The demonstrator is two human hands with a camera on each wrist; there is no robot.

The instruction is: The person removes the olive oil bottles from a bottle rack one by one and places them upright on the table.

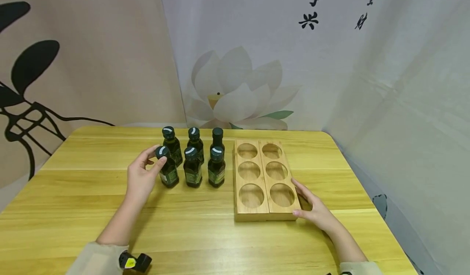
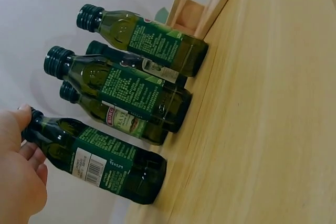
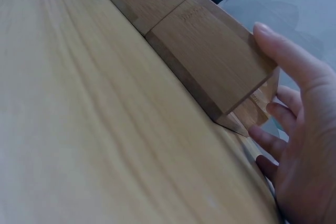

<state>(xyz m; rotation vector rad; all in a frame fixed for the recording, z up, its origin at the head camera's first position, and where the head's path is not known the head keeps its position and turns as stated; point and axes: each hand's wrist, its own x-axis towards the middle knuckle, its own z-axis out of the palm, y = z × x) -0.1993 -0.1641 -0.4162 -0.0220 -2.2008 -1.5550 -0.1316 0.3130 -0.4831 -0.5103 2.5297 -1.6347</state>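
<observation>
My left hand (image 1: 142, 175) pinches the dark cap of an olive oil bottle (image 1: 169, 174), the front left one of a group. In the left wrist view, the thumb and fingers of that hand (image 2: 21, 166) meet at the cap, and a barcode shows on the green label of this bottle (image 2: 105, 161). A wooden holder (image 1: 261, 177) with two rows of round holes lies right of the bottles. At its front right corner my right hand (image 1: 317, 211) holds it, thumb at the front and fingers along the side. The right wrist view shows the holder's plain wooden end (image 3: 205, 51).
Two more bottles stand in the front row, a middle one (image 1: 192, 171) and a right one (image 1: 216, 171), the latter close to the holder. Three others stand behind, including a slimmer one (image 1: 217, 138). A printed cloth (image 1: 235, 54) hangs beyond the wooden table (image 1: 183, 234).
</observation>
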